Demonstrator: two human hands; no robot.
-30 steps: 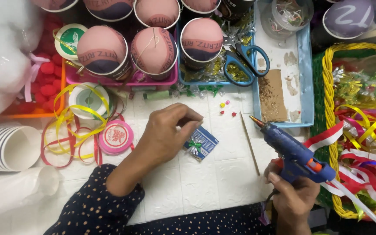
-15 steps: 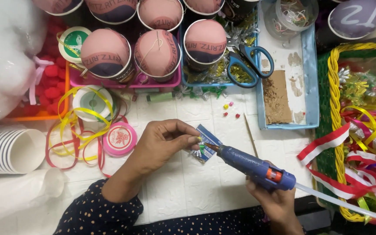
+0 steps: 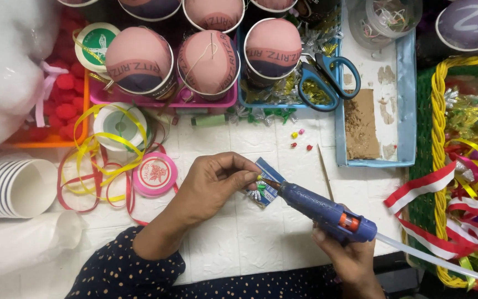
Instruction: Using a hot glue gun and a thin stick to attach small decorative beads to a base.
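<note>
My left hand (image 3: 212, 185) pinches a small blue card (image 3: 265, 188) with a green and silver tinsel decoration against the white tiled tabletop (image 3: 233, 243). My right hand (image 3: 349, 257) grips a blue hot glue gun (image 3: 327, 213) with an orange trigger. Its nozzle tip touches the card right beside my left fingertips. A clear glue stick (image 3: 443, 260) sticks out of the gun's back toward the lower right.
Fabric-covered cups (image 3: 139, 61) stand in pink and blue trays at the back, with blue-handled scissors (image 3: 325, 77). Ribbon spools (image 3: 155, 174) and loose ribbon lie left, stacked paper cups (image 3: 12, 188) far left. A yellow-green basket (image 3: 466, 160) of ribbons sits right. Small beads (image 3: 300, 138) and a thin stick (image 3: 325, 171) lie nearby.
My right hand has brought the glue gun leftward from the right side until its nozzle reaches the card. My left hand has kept hold of the card.
</note>
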